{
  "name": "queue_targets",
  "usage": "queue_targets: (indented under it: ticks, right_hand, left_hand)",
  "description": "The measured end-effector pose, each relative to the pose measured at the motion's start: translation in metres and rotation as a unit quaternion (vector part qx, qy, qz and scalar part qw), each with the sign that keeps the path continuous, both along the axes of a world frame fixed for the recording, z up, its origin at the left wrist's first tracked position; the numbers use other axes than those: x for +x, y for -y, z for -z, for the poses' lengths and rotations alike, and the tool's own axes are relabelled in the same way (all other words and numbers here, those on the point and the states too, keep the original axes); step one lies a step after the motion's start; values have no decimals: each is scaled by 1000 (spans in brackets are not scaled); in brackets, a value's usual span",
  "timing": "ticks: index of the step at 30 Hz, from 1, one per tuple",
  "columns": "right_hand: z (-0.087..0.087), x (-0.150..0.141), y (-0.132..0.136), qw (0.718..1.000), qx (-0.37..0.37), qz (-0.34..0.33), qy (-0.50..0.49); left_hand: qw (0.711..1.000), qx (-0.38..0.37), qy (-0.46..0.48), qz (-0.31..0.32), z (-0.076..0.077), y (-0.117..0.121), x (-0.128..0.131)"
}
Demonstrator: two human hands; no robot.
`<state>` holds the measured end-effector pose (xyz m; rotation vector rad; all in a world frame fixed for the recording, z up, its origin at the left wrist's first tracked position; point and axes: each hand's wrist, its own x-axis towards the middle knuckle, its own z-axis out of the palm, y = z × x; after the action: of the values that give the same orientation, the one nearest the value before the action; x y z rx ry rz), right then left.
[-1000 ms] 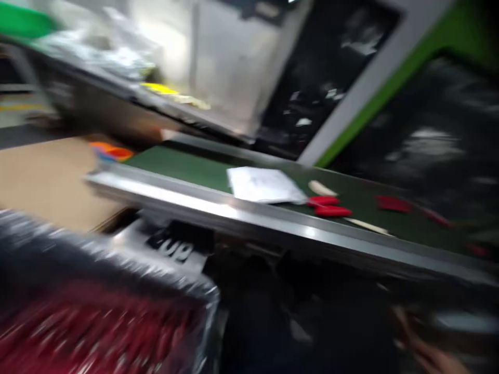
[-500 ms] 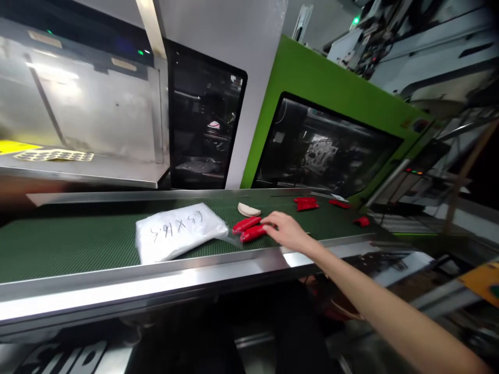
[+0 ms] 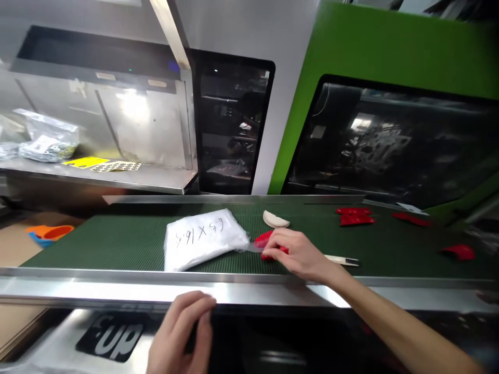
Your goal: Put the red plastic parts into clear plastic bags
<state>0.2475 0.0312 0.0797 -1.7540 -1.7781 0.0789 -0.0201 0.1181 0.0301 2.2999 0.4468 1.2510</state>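
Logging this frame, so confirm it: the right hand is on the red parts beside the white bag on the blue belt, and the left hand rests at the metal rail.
One thing is off: the belt is green, not blue, as the head view shows. The rest stands: the right hand is on the red parts beside the white bag, and the left hand rests at the metal rail.

The ribbed dark green conveyor belt [image 3: 117, 241] carries bright red curved plastic parts [image 3: 355, 216], a cream curved plastic piece [image 3: 275, 219] and a white plastic bag [image 3: 202, 239] with black handwriting.
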Motion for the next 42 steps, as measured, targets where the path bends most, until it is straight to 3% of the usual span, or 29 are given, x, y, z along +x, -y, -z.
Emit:
queue_targets:
  ticks: [3,5,7,9,10,11,13,15,18,20,21,23,25,28,30,33,36,38,42]
  right_hand:
    - [-12,-21,25,998,3,7,-60]
    - [-21,-37,44,995,-9,2,-97]
    - [-30,-51,64,987,-68,-32,-145]
    - [-35,-60,82,969,-151,-64,-187]
    - [-35,-62,91,958,-186,-65,-208]
    - [-32,-63,99,948,-204,-53,-239]
    - [-19,-63,113,929,-175,-4,-327]
    - [3,-66,123,900,-135,43,-412]
    - [44,-82,132,851,-147,78,-499]
    - [68,-99,133,794,-163,75,-581]
    - [77,-107,133,768,-156,76,-617]
    - [87,-121,131,747,-120,101,-646]
    - [86,-129,129,735,-81,167,-652]
    - [75,-130,125,674,-75,243,-694]
    - [72,-130,123,640,-103,238,-723]
    - [79,-133,121,624,-141,185,-746]
    - [90,-139,120,624,-143,179,-747]
    - [93,-140,120,640,-135,201,-729]
    - [91,-131,123,722,-138,225,-639]
  left_hand:
    - [989,-137,-16,61,-10,14,37]
    - [981,-180,-11,74,-11,24,52]
    - [984,-139,-1,113,-10,35,58]
    - [974,-98,-12,206,-8,47,59]
    - [959,-143,-21,245,-7,53,59]
    - [936,-235,-23,261,-6,60,58]
    - [853,-474,-19,215,-3,73,57]
    - [760,-638,9,123,2,84,56]
    - [697,-715,46,35,12,90,56]
    - [675,-734,76,-11,19,90,55]
    - [673,-734,88,-26,22,89,54]
    - [680,-725,102,-48,28,89,52]
    - [697,-706,107,-64,33,91,50]
    - [734,-663,125,-82,38,93,47]
    - [752,-638,137,-89,40,94,46]
    - [764,-621,143,-97,43,93,44]
    - [771,-612,142,-102,45,92,43]
    - [771,-612,134,-112,47,91,41]
    - [784,-588,108,-163,49,84,34]
